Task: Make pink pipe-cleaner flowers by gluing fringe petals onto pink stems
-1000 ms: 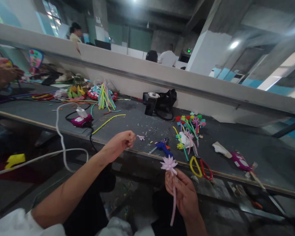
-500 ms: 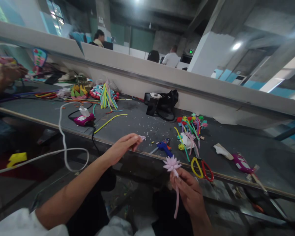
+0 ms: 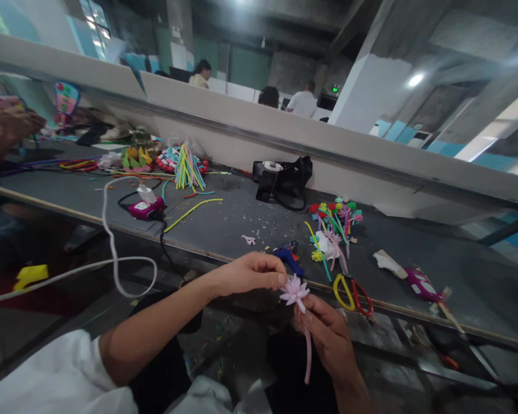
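Note:
My right hand (image 3: 326, 333) is closed around the stem of a pink pipe-cleaner flower (image 3: 295, 290), just below its head. The stem hangs down past the fingers. My left hand (image 3: 263, 273) is closed in a pinch, fingertips at the flower's left edge. Whether they grip one of its petals or a loose bit is hidden. On the table behind lie a few short pink pieces (image 3: 249, 240) and a blue glue gun (image 3: 289, 260). Scissors with one yellow and one red handle (image 3: 353, 294) stick out over the table edge, right of the flower.
The dark table (image 3: 224, 230) carries finished colourful flowers (image 3: 336, 215), a black bag (image 3: 296, 178), a yellow pipe cleaner (image 3: 193, 214) and a pipe-cleaner bundle (image 3: 190, 167). Magenta power strips (image 3: 145, 208) lie left and right. A white cable (image 3: 107, 230) loops over the edge. A co-worker's hand (image 3: 15, 126) shows far left.
My left hand has moved from the pink pieces on the table, right and down, to the flower. The flower has turned and tilted slightly; my right hand still holds it.

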A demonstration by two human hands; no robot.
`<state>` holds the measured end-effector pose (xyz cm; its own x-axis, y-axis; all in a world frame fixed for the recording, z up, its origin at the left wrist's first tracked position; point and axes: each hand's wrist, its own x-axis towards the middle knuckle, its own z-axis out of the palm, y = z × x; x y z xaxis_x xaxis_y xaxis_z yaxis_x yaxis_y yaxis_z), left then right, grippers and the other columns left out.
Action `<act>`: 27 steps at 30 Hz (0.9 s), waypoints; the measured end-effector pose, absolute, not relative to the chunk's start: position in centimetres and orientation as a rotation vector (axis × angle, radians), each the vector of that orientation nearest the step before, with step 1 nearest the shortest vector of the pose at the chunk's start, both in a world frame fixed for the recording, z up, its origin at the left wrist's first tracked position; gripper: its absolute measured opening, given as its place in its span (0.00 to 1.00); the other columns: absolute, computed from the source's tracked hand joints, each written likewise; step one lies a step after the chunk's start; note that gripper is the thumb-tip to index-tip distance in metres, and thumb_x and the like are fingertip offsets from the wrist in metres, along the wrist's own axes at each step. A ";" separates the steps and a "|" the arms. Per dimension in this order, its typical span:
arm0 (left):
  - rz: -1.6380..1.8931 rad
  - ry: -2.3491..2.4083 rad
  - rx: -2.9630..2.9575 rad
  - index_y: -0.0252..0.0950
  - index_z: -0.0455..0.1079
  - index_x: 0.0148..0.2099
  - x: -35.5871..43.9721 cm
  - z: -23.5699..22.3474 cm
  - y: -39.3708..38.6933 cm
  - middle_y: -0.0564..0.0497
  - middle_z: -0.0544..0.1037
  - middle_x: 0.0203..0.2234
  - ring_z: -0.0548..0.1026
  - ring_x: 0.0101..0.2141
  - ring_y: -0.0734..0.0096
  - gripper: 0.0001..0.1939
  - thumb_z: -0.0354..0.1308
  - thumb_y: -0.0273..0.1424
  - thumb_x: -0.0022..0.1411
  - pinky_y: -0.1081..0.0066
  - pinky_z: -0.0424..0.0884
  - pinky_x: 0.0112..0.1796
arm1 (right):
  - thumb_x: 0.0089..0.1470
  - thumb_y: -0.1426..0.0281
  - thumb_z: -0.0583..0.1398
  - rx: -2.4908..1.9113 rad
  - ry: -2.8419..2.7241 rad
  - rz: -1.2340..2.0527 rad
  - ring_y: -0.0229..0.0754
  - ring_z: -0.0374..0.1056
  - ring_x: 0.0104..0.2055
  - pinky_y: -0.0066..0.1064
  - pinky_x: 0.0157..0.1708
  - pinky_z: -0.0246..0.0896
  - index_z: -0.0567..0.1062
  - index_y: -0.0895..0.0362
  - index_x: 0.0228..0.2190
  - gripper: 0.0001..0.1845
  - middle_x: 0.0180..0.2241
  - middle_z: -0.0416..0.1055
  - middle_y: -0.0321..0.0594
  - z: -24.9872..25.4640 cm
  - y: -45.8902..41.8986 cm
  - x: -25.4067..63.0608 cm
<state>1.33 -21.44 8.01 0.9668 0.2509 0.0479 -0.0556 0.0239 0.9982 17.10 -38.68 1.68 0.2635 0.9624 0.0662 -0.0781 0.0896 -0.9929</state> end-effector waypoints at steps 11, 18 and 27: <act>0.416 0.264 1.635 0.34 0.65 0.30 0.8 8.7 -21.1 0.57 0.62 0.23 0.58 0.26 0.78 0.17 0.58 0.43 0.60 0.75 0.54 0.28 | 0.57 0.62 0.60 -1.147 -0.956 1.021 0.36 0.55 0.29 0.29 0.29 0.50 0.76 0.58 0.34 0.11 0.28 0.62 0.37 1.4 -39.0 17.6; 0.673 0.356 1.475 0.35 0.61 0.28 -0.2 7.8 -19.8 0.57 0.57 0.22 0.53 0.24 0.78 0.15 0.55 0.38 0.63 0.74 0.51 0.27 | 0.57 0.63 0.60 -1.136 -0.953 1.016 0.35 0.54 0.28 0.28 0.28 0.50 0.75 0.58 0.31 0.11 0.27 0.61 0.37 1.3 -39.2 17.6; 0.905 0.634 1.194 0.37 0.53 0.23 -3.3 6.1 -16.7 0.60 0.50 0.18 0.47 0.19 0.80 0.21 0.60 0.38 0.57 0.76 0.48 0.21 | 0.53 0.64 0.64 -1.053 -0.788 1.048 0.32 0.54 0.26 0.24 0.24 0.49 0.75 0.57 0.31 0.09 0.27 0.61 0.35 1.0 -39.2 17.8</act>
